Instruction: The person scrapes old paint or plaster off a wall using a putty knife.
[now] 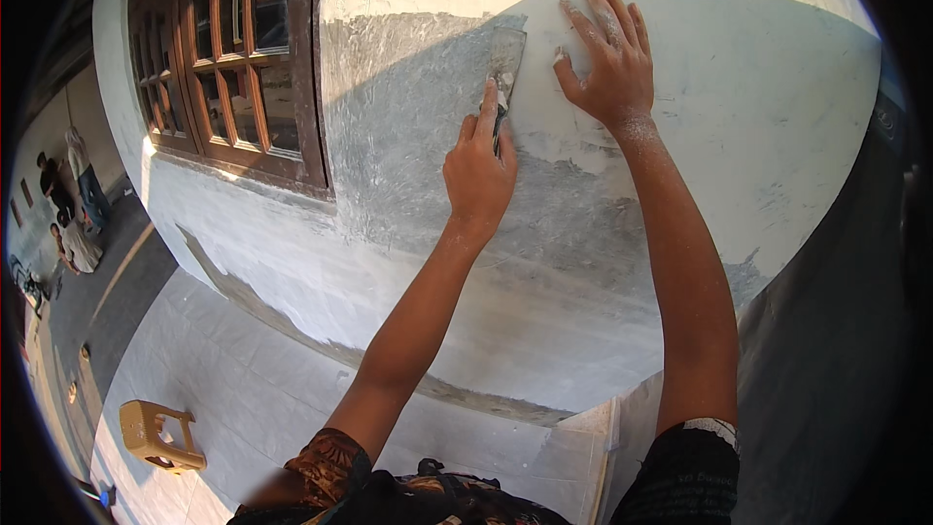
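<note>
In the head view my left hand (pixel 479 164) grips a putty knife (pixel 508 51), its index finger stretched along the tool. The blade is smeared with whitish filler and points up along the house wall (pixel 408 109), at the border between bare grey plaster and a smooth white coat (pixel 729 95). To the right of the knife, my right hand (pixel 614 62) rests against that white coat with fingers spread. White dust covers its fingertips and wrist. Nothing is held in it.
A brown wooden window (pixel 240 58) with glass panes is set in the wall at left. Below lie a pale ground sheet (pixel 255 350) and a tan plastic stool (pixel 162 436). Several people (pixel 73 182) are by another wall, far left. A dark sheet (pixel 816 350) hangs at right.
</note>
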A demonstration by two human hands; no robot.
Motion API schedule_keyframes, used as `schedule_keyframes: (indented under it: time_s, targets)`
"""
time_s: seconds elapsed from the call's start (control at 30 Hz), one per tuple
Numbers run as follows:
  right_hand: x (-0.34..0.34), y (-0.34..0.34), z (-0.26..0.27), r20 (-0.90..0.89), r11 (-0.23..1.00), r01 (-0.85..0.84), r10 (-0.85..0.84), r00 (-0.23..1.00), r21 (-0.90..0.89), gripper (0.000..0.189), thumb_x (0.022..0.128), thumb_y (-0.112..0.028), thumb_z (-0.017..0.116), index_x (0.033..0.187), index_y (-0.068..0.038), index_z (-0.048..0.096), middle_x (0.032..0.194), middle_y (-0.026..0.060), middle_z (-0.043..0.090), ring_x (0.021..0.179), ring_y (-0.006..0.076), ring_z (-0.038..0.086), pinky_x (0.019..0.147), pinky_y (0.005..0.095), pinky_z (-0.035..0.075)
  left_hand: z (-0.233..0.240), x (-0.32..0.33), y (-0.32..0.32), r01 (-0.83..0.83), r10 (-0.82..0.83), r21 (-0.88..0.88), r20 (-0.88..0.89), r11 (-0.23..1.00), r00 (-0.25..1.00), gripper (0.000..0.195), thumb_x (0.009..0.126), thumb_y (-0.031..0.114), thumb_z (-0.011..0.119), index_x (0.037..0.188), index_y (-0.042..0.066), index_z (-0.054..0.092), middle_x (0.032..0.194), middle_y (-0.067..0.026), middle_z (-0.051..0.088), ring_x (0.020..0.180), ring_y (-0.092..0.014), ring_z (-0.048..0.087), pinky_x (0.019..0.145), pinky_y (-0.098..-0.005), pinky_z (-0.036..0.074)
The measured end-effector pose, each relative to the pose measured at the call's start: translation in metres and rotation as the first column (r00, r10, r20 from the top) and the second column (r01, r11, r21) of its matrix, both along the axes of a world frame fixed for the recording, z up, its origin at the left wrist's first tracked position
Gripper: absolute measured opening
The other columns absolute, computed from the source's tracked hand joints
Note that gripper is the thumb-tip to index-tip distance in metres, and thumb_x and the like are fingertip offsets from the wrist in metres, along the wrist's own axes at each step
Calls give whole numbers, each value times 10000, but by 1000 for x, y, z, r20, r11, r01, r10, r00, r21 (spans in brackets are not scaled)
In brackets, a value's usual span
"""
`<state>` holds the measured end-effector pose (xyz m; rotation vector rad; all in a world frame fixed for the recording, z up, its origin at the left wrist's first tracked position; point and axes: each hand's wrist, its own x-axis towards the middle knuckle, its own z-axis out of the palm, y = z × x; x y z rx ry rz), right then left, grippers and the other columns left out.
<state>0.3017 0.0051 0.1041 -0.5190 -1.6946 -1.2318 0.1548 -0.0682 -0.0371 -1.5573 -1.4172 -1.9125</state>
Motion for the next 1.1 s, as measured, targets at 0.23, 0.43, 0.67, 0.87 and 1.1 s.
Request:
schedule_keyframes:
  time_s: [0.23, 0.43, 0.67, 0.87, 1.1]
  targets:
    - [5, 0, 0, -11, 999, 34, -34, 999, -13, 560, 805, -366, 657, 1349, -232, 642, 1524, 82, 494, 1472, 247, 372, 1242, 483, 240, 50, -6, 8, -64, 72, 113, -65, 991, 995, 549, 954, 73, 605, 1490, 81, 488, 904, -182, 680, 770, -303, 707, 660, -406, 566]
    - [1, -1, 0, -8, 1000, 26, -26, 1000, -5, 564, 802, -368, 662, 1349, -234, 642, 1519, 83, 499, 1471, 237, 373, 1245, 478, 238, 2, 3, -5, 1, -2, -14, -20, 1000, 1000, 542, 955, 76, 605, 1484, 69, 491, 916, -188, 688, 771, -308, 708, 662, -396, 563]
    - [4, -1, 1, -12, 1000, 24, -24, 1000, -1, 560, 801, -368, 667, 1343, -227, 648, 1500, 95, 520, 1468, 240, 380, 1242, 480, 245, 53, -5, 6, -61, 69, 122, -62, 991, 996, 551, 952, 79, 609, 1489, 70, 487, 927, -183, 689, 793, -294, 717, 674, -397, 571]
    - [1, -1, 0, -1, 1000, 15, -15, 1000, 7, 555, 803, -362, 666, 1341, -232, 649, 1498, 101, 522, 1467, 245, 382, 1241, 486, 242, 4, 5, -1, 28, -28, -13, -6, 1000, 1000, 542, 957, 91, 608, 1484, 65, 487, 965, -212, 699, 811, -335, 717, 673, -407, 572]
    - [2, 0, 0, -10, 1000, 12, -12, 1000, -10, 557, 805, -364, 656, 1347, -237, 644, 1513, 87, 506, 1469, 238, 378, 1243, 478, 238, 47, -6, 4, -37, 43, 84, -71, 996, 997, 555, 952, 66, 603, 1493, 69, 477, 949, -203, 696, 809, -331, 717, 693, -407, 569]
